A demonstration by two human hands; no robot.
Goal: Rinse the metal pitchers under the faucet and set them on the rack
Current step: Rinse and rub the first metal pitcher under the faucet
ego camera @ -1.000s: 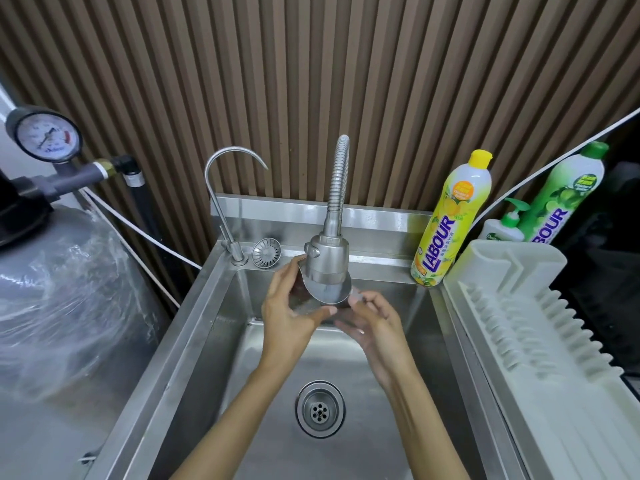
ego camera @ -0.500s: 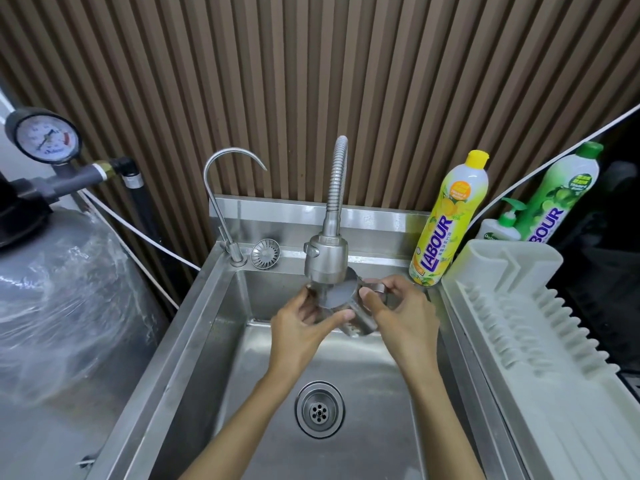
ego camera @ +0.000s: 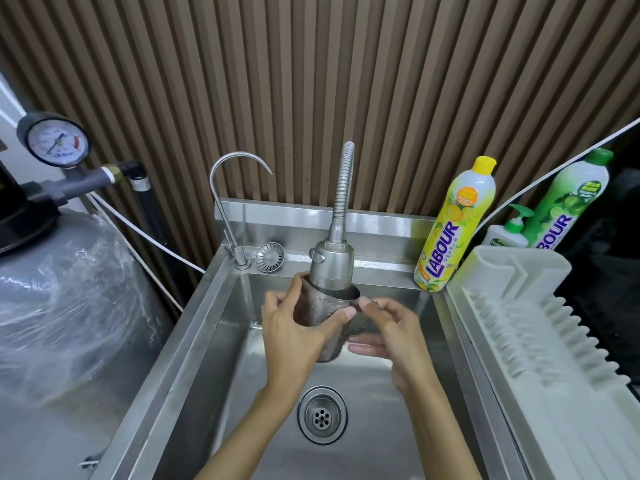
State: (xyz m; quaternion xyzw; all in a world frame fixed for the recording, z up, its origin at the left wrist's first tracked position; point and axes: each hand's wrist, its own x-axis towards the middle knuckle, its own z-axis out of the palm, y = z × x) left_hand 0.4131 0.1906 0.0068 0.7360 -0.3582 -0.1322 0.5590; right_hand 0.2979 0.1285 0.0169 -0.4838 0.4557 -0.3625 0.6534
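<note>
Held one metal pitcher [ego camera: 325, 317] right under the one big faucet [ego camera: 331, 268], mouth up around the faucet head. Gripped its side with the left hand [ego camera: 294, 337], fingers curled round. Pinched its handle side with the right hand [ego camera: 391, 334] (two hands, one pitcher). Left one white rack [ego camera: 540, 341] and three soap bottles [ego camera: 450, 230] right of the faucet.

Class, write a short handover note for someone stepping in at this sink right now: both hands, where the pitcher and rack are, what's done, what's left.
Left hand grips the metal pitcher round its body; right hand holds its handle side.
Pitcher is held mouth up over the sink, right under the faucet head; rack sits right of the sink.
Done: pitcher under the faucet. Water flow cannot be told.
Left: finish rinsing, set it on the rack.
</note>
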